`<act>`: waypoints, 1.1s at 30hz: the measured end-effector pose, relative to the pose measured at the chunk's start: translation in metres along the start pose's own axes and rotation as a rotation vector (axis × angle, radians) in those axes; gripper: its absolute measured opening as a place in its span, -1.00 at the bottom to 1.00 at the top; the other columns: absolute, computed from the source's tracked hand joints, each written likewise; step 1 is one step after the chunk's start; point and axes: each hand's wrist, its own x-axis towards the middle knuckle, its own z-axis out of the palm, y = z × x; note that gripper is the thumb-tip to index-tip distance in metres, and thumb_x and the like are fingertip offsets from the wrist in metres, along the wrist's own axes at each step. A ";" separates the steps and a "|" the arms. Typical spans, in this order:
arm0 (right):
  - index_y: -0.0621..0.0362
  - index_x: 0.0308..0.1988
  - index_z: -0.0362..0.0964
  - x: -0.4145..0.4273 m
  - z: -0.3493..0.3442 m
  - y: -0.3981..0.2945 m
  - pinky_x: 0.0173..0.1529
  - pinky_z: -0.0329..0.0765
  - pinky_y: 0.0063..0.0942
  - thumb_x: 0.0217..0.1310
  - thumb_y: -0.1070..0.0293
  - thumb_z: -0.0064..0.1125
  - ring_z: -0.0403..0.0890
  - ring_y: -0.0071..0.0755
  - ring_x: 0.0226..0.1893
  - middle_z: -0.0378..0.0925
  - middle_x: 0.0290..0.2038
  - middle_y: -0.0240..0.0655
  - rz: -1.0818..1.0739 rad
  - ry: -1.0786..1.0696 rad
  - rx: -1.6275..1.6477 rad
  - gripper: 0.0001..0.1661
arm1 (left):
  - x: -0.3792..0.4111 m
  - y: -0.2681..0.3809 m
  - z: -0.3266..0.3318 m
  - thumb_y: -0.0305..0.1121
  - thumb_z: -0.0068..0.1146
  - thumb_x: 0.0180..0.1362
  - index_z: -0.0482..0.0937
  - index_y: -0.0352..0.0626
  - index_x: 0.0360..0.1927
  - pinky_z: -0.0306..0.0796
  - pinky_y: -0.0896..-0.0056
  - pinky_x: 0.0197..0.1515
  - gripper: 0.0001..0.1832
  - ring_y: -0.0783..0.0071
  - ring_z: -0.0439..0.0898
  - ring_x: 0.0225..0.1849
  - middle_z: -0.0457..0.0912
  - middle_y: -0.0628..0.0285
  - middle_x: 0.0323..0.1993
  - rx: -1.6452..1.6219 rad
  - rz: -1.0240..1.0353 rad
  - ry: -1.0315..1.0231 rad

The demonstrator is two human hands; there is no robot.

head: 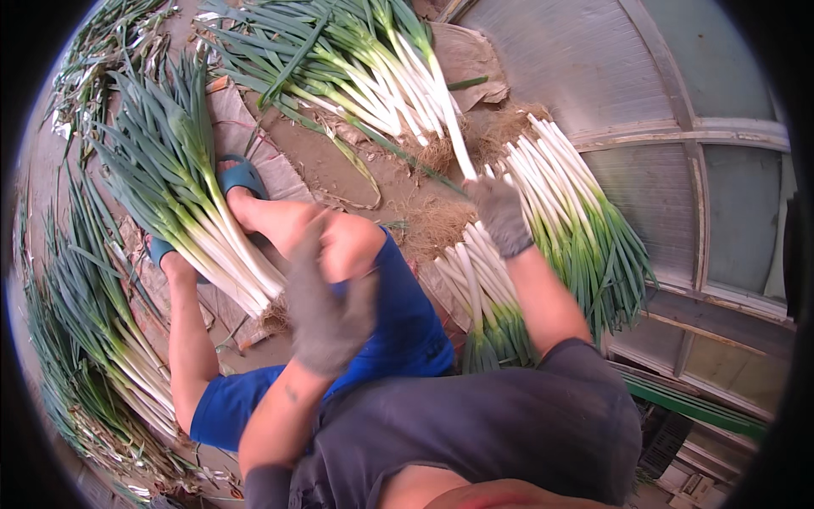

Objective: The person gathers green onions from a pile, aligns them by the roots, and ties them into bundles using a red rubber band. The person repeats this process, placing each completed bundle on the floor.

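Observation:
My left hand (332, 308), in a grey glove and blurred, is raised in front of my knee with its fingers apart and nothing visible in it. Just left of it are the roots of a bunch of long green onions (219, 254) lying across my feet and shins. My gloved right hand (499, 213) is closed around the lower white end of a single green onion (450, 114). That stalk's green leaves reach up over the far pile of green onions (362, 76). Below and beside my right hand lie a small bundle (483, 280) and a larger bundle of green onions (559, 184), roots away from me.
More green onions (127, 369) lie along the left, with wilted leaf scraps (114, 63) at the upper left. Cloth sacking (254, 140) covers part of the dirt floor (343, 165). A framed panel wall (591, 70) bounds the right side. A dark crate (664, 445) sits lower right.

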 end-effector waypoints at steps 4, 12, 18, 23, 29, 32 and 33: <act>0.25 -0.38 0.52 -0.074 0.036 0.043 -0.28 0.43 -0.16 0.20 0.09 0.10 0.52 0.00 -0.38 0.50 -0.46 -0.05 -0.538 0.329 -0.430 -0.61 | 0.040 0.009 0.120 -0.15 0.07 0.20 0.22 -0.34 0.27 0.34 0.13 0.16 -0.34 0.12 0.47 0.13 0.52 -0.05 0.00 -0.356 -0.593 -0.402; 0.19 -0.11 0.41 -0.105 0.017 0.036 -0.25 0.54 -0.39 0.35 0.00 -0.07 0.59 -0.32 -0.22 0.48 -0.23 -0.30 -0.015 -0.170 0.814 -0.55 | -0.007 0.004 0.111 -0.04 -0.04 0.35 0.32 0.02 -0.36 0.14 0.48 -0.70 -0.71 0.60 0.20 -0.74 0.27 0.44 -0.68 -1.064 -1.134 -0.583; 0.22 -0.29 0.38 -0.030 0.065 -0.052 -0.55 0.47 -0.44 0.27 0.31 0.06 0.50 -0.39 -0.61 0.43 -0.55 -0.32 0.040 -0.384 1.037 -0.82 | -0.054 0.019 0.036 0.04 -0.11 0.37 0.27 0.11 -0.38 0.08 0.53 -0.73 -0.68 0.63 0.16 -0.76 0.19 0.46 -0.69 -1.156 -1.095 -0.787; 0.13 -0.44 0.28 -0.004 0.092 -0.142 -0.68 0.34 -0.50 0.27 0.30 0.08 0.36 -0.47 -0.75 0.33 -0.64 -0.40 -0.036 -0.148 0.879 -0.76 | -0.098 -0.019 -0.014 -0.04 0.06 0.29 0.42 -0.18 -0.16 0.41 0.25 -0.52 -0.63 0.34 0.51 -0.60 0.44 0.22 -0.65 -0.440 -0.683 -0.677; 0.22 -0.22 0.24 -0.045 0.155 -0.194 -0.72 0.36 -0.36 0.23 0.31 0.02 0.37 -0.42 -0.77 0.33 -0.61 -0.30 -0.208 -0.018 0.766 -0.77 | -0.134 -0.041 -0.054 -0.14 0.05 0.26 0.46 -0.17 -0.05 0.46 0.04 -0.37 -0.66 0.03 0.63 -0.44 0.61 0.01 -0.50 0.306 -0.349 -0.154; 0.19 -0.18 0.23 -0.056 0.187 -0.201 -0.73 0.35 -0.36 0.21 0.38 0.03 0.36 -0.40 -0.79 0.33 -0.61 -0.31 -0.214 -0.052 0.804 -0.78 | -0.132 -0.060 -0.065 -0.18 -0.02 0.30 0.46 -0.16 0.00 0.47 -0.05 -0.36 -0.67 -0.05 0.64 -0.40 0.63 -0.03 -0.47 0.346 -0.423 -0.088; 0.19 -0.16 0.23 -0.058 0.194 -0.201 -0.72 0.35 -0.36 0.21 0.39 0.03 0.36 -0.40 -0.79 0.33 -0.60 -0.31 -0.203 -0.073 0.819 -0.78 | -0.137 -0.065 -0.068 -0.18 -0.03 0.30 0.46 -0.17 0.00 0.47 -0.05 -0.35 -0.67 -0.05 0.64 -0.40 0.63 -0.03 -0.47 0.325 -0.446 -0.060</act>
